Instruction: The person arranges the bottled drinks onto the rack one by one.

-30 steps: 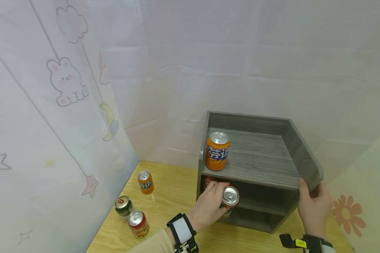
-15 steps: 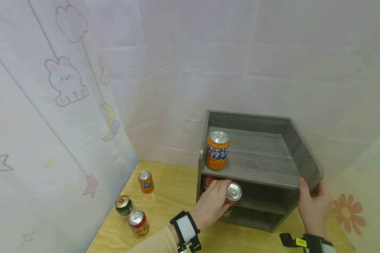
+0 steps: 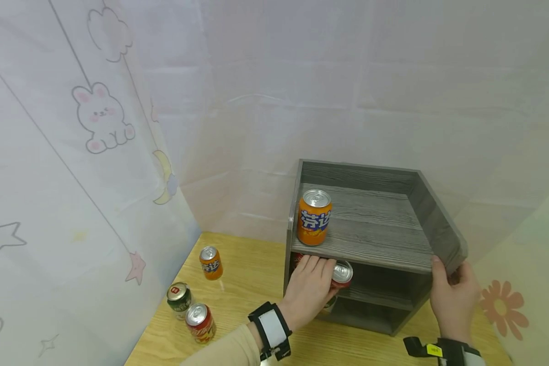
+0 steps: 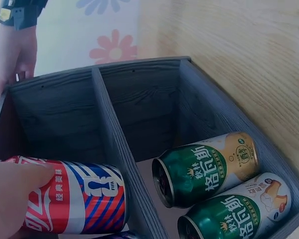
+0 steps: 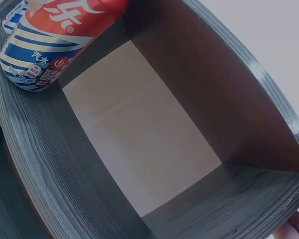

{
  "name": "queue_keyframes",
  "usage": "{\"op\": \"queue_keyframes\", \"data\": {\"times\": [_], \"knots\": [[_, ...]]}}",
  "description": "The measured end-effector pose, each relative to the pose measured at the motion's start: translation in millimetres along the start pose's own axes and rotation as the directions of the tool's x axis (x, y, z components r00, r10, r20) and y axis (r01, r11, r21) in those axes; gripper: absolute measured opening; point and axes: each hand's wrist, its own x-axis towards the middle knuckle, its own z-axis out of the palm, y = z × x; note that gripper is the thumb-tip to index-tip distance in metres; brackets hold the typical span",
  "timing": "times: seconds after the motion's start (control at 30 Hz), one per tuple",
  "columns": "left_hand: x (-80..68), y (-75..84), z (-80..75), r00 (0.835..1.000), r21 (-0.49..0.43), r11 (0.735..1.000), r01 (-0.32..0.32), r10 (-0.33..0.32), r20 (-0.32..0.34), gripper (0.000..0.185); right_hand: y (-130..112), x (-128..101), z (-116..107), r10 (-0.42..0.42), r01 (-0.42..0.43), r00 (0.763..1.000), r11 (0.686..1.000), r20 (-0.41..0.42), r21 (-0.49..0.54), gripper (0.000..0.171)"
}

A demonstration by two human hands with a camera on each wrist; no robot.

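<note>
My left hand (image 3: pixel 308 290) grips a red cola can (image 3: pixel 342 273) at the front of the grey shelf's middle compartment. The left wrist view has this can (image 4: pixel 84 199) from below, beside the board between two compartments; part of it is behind the fingers. Another red can (image 3: pixel 297 258) stands at the compartment's left, mostly hidden. My right hand (image 3: pixel 457 300) holds the grey shelf (image 3: pixel 370 223) by its front right corner, thumb on the top board and fingers round the side panel. On the top board at left stands an orange soda can (image 3: pixel 314 219).
Two green cans, one nearer the front (image 4: pixel 204 169), occupy the lower compartment. On the wooden table (image 3: pixel 251 254) at left are a small orange can (image 3: pixel 211 264), a green can (image 3: pixel 179 299) and a red-and-yellow can (image 3: pixel 201 324). A patterned curtain (image 3: pixel 256 132) hangs behind.
My left hand has carried the cola can slightly up and right, under the top board and farther into the middle compartment. The right hand stays in place on the shelf.
</note>
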Motion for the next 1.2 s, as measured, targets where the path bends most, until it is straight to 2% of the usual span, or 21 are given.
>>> {"op": "queue_keyframes", "data": {"times": [0.27,0.47,0.7,1.1,1.2], "knots": [[5.7,-6.4,5.1,0.996,0.089,0.996,0.013,-0.021,0.082,0.059,-3.1,-0.5,0.5,-0.001,0.001,1.000,1.000,-0.002,-0.010,0.033],[10.8,-8.5,4.9,0.993,0.072,0.997,0.030,-0.038,0.111,0.051,-4.9,-0.3,1.1,-0.001,0.001,1.000,1.000,-0.003,-0.013,0.032],[15.6,-8.4,3.5,0.983,0.079,0.996,0.050,-0.063,0.174,0.039,-3.1,0.6,2.0,-0.003,0.003,1.000,1.000,-0.009,-0.003,0.032],[19.7,-5.7,5.0,0.974,0.099,0.993,0.056,-0.076,0.214,0.040,-3.4,-1.7,0.4,0.024,-0.024,1.000,1.000,0.005,-0.014,0.034],[20.7,-5.3,6.8,0.977,0.101,0.993,0.061,-0.080,0.200,0.039,-3.1,-1.9,0.7,0.021,-0.021,1.000,1.000,0.000,-0.016,0.034]]}}
